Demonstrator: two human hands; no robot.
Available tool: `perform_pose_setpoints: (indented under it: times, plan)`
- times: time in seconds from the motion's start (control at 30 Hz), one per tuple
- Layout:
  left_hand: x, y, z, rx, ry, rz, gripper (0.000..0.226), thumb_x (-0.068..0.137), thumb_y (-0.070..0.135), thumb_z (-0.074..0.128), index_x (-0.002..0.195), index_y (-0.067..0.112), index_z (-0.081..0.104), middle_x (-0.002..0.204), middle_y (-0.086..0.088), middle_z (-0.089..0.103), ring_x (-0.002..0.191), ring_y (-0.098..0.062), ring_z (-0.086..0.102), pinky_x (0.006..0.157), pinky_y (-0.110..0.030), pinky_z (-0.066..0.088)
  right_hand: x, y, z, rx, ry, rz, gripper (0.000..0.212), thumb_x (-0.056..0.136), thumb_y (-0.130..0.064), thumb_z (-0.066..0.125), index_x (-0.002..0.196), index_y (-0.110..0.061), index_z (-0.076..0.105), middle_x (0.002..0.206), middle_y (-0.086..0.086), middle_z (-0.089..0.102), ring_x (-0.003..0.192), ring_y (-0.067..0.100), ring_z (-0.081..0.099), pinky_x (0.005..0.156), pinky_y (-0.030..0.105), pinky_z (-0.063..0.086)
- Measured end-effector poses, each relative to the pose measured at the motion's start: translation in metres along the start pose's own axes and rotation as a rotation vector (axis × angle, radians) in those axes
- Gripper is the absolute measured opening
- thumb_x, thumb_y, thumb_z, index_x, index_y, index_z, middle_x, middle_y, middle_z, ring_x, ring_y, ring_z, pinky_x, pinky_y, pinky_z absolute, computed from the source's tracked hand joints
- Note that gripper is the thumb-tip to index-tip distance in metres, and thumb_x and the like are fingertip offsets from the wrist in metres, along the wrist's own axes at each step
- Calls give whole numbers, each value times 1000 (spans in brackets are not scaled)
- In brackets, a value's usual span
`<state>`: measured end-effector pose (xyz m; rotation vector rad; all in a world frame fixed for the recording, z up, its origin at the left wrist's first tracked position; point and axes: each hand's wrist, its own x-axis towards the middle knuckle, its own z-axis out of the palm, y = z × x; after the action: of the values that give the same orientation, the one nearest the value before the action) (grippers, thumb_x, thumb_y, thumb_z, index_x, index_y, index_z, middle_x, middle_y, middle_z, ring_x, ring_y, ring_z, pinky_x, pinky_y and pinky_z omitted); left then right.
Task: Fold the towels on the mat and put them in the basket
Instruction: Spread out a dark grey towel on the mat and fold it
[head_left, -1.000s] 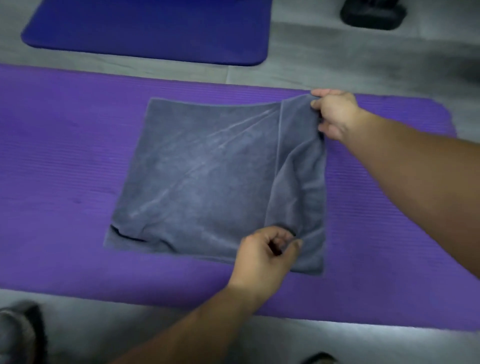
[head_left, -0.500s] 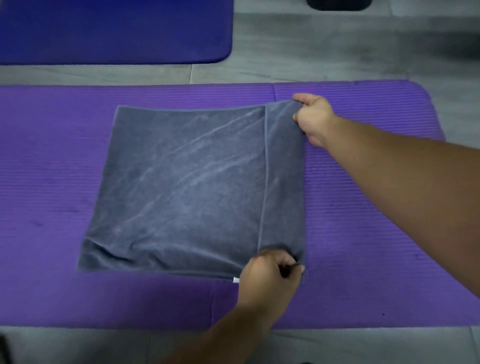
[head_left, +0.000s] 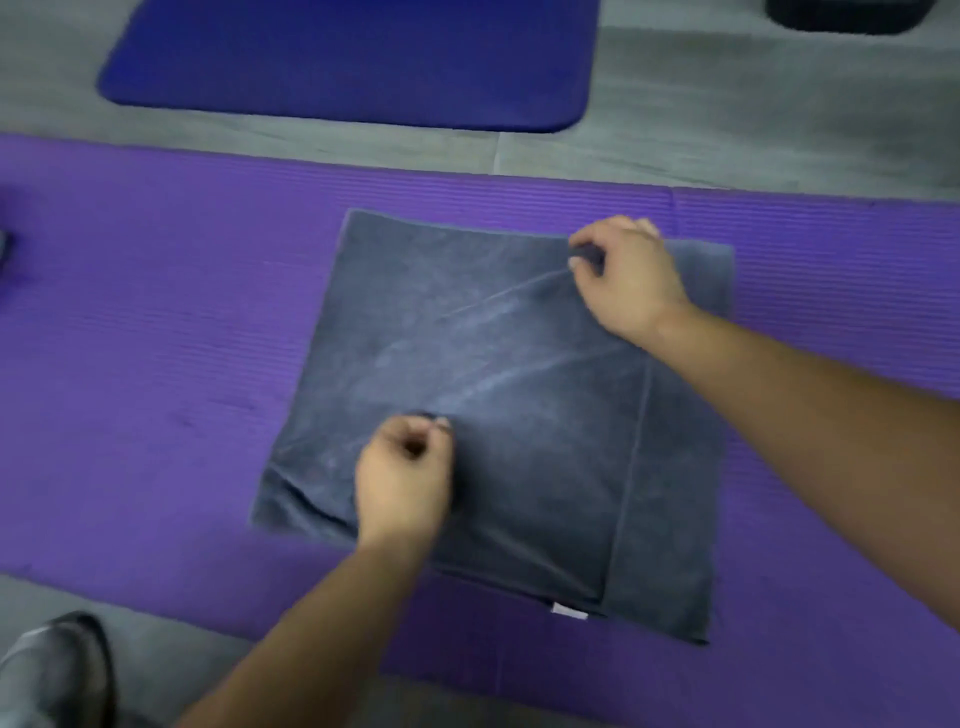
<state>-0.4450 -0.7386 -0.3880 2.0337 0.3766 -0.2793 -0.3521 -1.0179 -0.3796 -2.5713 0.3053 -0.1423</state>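
A grey towel lies flat on the purple mat, with a folded strip along its right side and a small white tag at its near edge. My right hand is over the towel's far edge, right of the middle, and pinches a small fold of cloth between thumb and fingers. Over the towel's near left part, my left hand has its fingers curled and pinches a bit of cloth at the fingertips. The view is blurred.
A blue mat lies on the grey floor beyond the purple one. A dark object is cut off at the top right. A dark shoe stands at the bottom left, and a small dark thing at the left edge.
Both hands have left the towel's right-hand corners and moved left over the cloth, now pinching it further in. The camera view has shifted, so the towel sits further right.
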Motion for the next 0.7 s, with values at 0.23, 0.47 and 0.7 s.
perform_pose_setpoints:
  times: [0.23,0.47,0.7]
  plan:
    - [54,-43,-123,323,219,-277,27,81,41,77,71,18,67,71,-3,73,78,-27,73,74,-40,57,61,-137,90,325,-304,40,26,96,-23,63,119,-15,69,102,0,71,99,22,69,97,38,54]
    - [40,-69,-157,83,131,-656,41,80,43,83,66,8,67,48,-7,65,51,-26,68,69,-50,64,108,-175,123,126,-308,50,42,92,-36,65,130,-17,60,130,8,61,114,24,62,101,34,47]
    - [21,-59,-165,-486,148,-823,25,87,23,81,83,2,67,69,-11,68,55,-19,64,51,-26,58,122,-190,129,213,-269,275,28,87,-50,66,81,-24,58,66,3,69,49,18,66,51,31,55]
